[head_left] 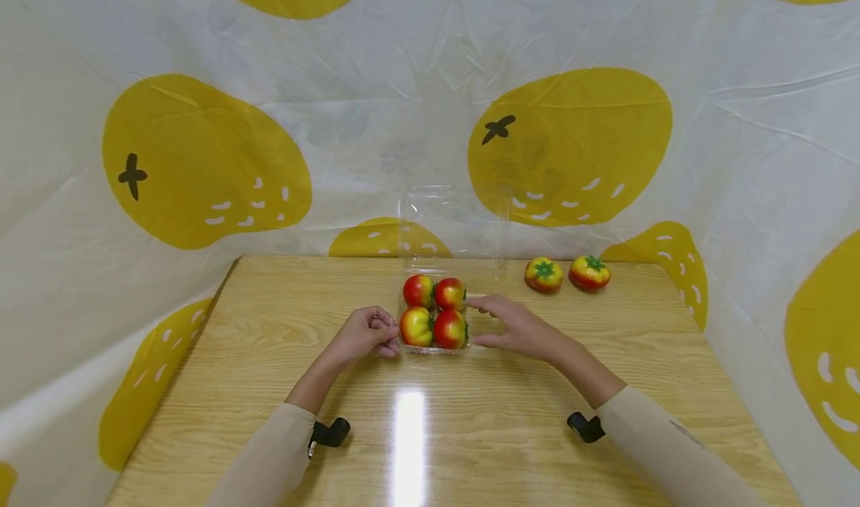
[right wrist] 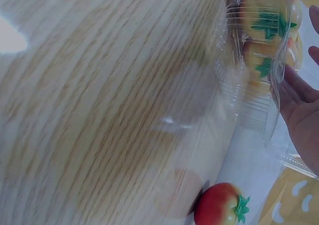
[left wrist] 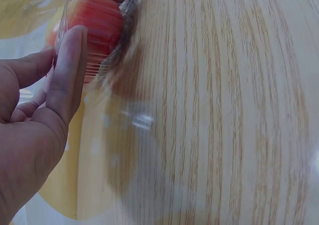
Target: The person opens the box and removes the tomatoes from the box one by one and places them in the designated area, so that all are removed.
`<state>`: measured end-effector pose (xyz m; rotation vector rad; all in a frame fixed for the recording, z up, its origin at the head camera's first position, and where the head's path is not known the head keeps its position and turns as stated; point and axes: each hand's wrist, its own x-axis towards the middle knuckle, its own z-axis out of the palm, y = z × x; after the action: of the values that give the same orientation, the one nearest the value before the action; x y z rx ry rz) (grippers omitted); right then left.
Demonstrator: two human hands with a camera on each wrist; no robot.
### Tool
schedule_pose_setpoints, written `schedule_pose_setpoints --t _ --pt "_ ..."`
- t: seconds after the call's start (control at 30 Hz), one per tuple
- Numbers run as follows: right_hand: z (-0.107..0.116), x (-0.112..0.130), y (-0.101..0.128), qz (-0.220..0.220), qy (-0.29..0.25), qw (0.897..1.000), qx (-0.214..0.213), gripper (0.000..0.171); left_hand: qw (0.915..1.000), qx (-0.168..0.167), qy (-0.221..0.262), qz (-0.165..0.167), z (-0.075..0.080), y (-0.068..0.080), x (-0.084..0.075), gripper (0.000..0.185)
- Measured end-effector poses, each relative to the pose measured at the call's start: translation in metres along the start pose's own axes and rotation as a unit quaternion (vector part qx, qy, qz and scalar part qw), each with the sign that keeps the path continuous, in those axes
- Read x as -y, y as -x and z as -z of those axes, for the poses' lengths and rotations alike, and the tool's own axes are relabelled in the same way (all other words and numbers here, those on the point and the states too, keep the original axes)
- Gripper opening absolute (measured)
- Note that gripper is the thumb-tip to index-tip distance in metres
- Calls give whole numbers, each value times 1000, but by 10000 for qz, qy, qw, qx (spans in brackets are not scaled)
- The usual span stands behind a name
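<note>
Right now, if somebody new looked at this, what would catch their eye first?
Probably the clear box at the middle of the wooden table, its lid up and four red and yellow tomatoes packed inside. The left hand and right hand flank it. Two more tomatoes sit at the far right, before a big yellow fruit-print sheet.
</note>
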<state>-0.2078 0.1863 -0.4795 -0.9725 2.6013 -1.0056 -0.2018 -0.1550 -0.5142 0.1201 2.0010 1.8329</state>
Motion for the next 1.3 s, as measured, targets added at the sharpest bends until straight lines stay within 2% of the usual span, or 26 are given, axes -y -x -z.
schedule_pose_setpoints --t 0.2,0.47,0.73,0.97,1.3 --pt "-4 0 -10 96 -185 9988 439 65 10000 17 48 53 -1 0 0 15" --pt "-7 0 -18 -123 -232 9958 872 69 10000 78 -39 7 -2 0 -2 17" --pt "-13 -1 -28 -125 100 9941 1075 74 10000 16 -68 8 -3 1 -2 16" --pt "-16 2 -31 -194 -216 9923 1203 75 10000 -7 -49 -5 -4 2 -3 15" --pt "-16 -4 -34 -232 -308 9905 1319 73 9999 18 -104 -11 -2 2 -3 16"
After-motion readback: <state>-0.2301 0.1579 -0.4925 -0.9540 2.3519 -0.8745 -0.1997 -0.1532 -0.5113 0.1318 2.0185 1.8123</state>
